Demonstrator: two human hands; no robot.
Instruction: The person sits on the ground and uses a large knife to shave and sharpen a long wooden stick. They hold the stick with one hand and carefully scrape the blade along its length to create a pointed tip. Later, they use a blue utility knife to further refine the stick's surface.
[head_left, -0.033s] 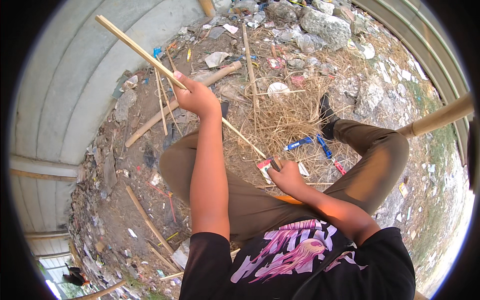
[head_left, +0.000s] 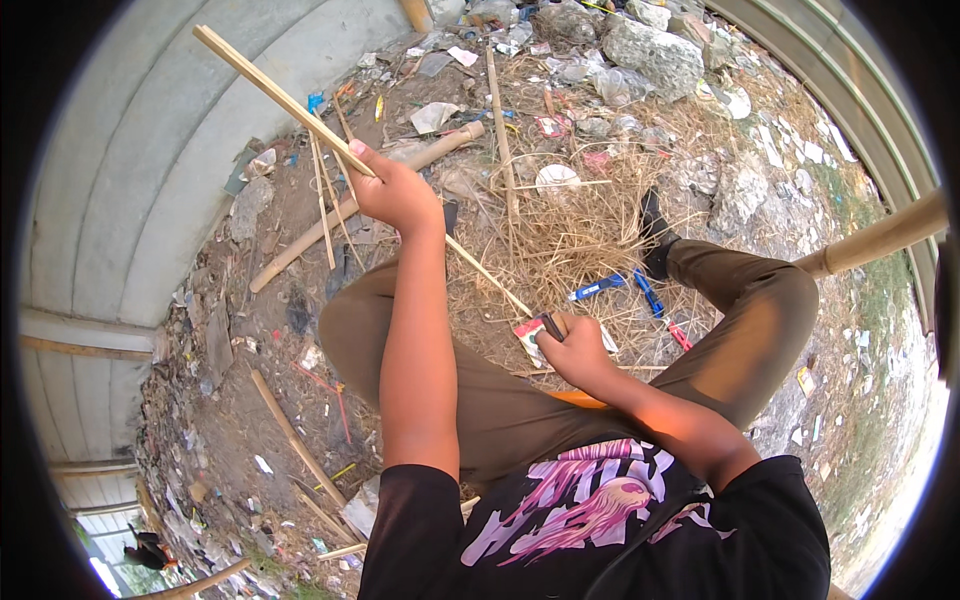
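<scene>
Gripping the long bamboo strip (head_left: pixel 300 115) in my left hand (head_left: pixel 395 190), raised over the littered ground (head_left: pixel 250 330), I clench a knife (head_left: pixel 552 326) in my right hand (head_left: pixel 570 350) and should pare steadily away from my legs.

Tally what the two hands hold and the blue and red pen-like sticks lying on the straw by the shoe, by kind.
Long bamboo strip, in left hand: 1
Dark tool, in right hand: 1
Blue sticks: 2
Red stick: 1
Total: 5
</scene>
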